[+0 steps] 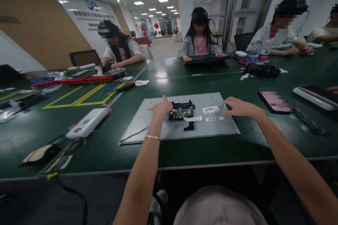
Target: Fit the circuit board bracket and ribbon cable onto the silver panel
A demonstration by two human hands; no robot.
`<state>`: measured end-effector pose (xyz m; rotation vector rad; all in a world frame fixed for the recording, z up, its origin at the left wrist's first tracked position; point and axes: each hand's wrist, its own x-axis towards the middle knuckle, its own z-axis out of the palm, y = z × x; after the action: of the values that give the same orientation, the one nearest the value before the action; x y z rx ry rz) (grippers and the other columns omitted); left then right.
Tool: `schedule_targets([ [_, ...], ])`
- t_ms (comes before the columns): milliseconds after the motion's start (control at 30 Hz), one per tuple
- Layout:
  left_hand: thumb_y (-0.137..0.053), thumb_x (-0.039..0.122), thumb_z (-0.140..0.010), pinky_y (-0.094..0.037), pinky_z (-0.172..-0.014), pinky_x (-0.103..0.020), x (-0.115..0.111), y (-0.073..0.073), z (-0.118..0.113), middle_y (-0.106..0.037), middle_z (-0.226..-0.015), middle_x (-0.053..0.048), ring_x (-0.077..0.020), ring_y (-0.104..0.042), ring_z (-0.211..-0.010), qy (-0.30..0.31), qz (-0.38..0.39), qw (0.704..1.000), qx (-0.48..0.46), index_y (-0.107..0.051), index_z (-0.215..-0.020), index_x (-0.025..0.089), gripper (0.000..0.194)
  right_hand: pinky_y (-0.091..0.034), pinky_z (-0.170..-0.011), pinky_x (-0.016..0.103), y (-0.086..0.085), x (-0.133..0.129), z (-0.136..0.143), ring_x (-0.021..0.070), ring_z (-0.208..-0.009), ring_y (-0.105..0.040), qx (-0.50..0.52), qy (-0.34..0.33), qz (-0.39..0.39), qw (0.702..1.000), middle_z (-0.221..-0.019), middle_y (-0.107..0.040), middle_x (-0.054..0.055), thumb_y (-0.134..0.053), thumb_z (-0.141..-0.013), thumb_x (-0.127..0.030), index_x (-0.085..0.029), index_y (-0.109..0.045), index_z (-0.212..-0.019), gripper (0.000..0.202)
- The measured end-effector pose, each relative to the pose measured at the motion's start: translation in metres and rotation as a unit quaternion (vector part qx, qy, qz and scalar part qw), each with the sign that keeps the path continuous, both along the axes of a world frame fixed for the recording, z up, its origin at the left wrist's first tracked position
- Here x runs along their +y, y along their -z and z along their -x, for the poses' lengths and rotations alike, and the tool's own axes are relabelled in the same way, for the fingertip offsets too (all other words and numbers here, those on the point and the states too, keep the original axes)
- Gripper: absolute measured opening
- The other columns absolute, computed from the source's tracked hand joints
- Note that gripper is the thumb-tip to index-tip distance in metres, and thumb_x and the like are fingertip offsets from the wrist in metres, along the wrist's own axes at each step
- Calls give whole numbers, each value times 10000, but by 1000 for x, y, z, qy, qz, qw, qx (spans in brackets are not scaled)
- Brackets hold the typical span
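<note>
A flat grey metal panel (155, 126), which looks like the back of a display screen, lies on the green table before me. Fixed near its middle is a green circuit board (182, 113) in a black plastic frame, with a white ribbon cable (193, 119) reaching to the right. My left hand (161, 107) is over the panel just left of the board, fingers spread. At the panel's right edge, my right hand (241, 107) has its thumb and forefinger apart; whether the fingertips touch the metal is unclear. A thin dark cable (134, 133) crosses the panel's left corner.
On the left are a white power strip (87, 123), a computer mouse (39, 154) and yellow tape lines (75, 104). To the right lie a phone (274, 102) and glasses (310, 121). Across the table a person rests both hands on a dark panel (206, 59), near bottles (264, 52).
</note>
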<state>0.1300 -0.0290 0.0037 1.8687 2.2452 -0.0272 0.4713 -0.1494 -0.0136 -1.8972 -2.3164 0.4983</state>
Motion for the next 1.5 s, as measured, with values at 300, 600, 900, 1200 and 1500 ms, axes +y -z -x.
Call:
schedule_targets([
  [300,-333,415,-886,-138,-1013,-750,-6,-12,8,-381,-1488,-179,-458,-222,-1395,-6,13,1000,-12,-91,-1548,199,738,-49,-1096,684,-14,-24,25,412,-1441,-110,7,-160,138,977,-1606,-139,92,-675,-727,-636,-338,-328,-1490,889],
  [600,-325,347,-890,-115,-1007,-751,4,-2,19,-414,-1456,-221,-464,-201,-1399,-35,-6,999,-12,-114,-1546,170,712,1,-1125,622,-9,-27,42,406,-1447,0,6,-191,128,973,-1617,-3,116,-664,-688,-710,-316,-146,-1539,1072],
  [900,-259,378,-967,-211,-1024,-709,-44,-21,-31,-505,-1381,-215,-397,-276,-1391,106,-181,978,3,-293,-1477,153,559,65,-1123,607,0,-24,50,422,-1442,38,7,-226,99,969,-1620,27,99,-636,-698,-733,-303,-129,-1544,1076],
  [1200,-208,398,-999,-164,-1065,-684,-102,5,-94,-536,-1358,-171,-337,-281,-1399,330,-175,927,-2,-363,-1426,163,511,43,-1097,669,17,-23,79,420,-1447,-37,-8,-228,-20,973,-1608,-82,149,-482,-795,-757,-235,-246,-1528,931],
  [1500,-183,401,-1010,-210,-1077,-605,-98,10,-94,-661,-1160,-161,-285,-566,-1164,334,-116,935,-13,-385,-1387,135,504,-1,-1115,660,22,-24,109,421,-1440,-104,-3,-228,-118,966,-1574,-222,169,-502,-828,-689,-170,-274,-1520,895],
])
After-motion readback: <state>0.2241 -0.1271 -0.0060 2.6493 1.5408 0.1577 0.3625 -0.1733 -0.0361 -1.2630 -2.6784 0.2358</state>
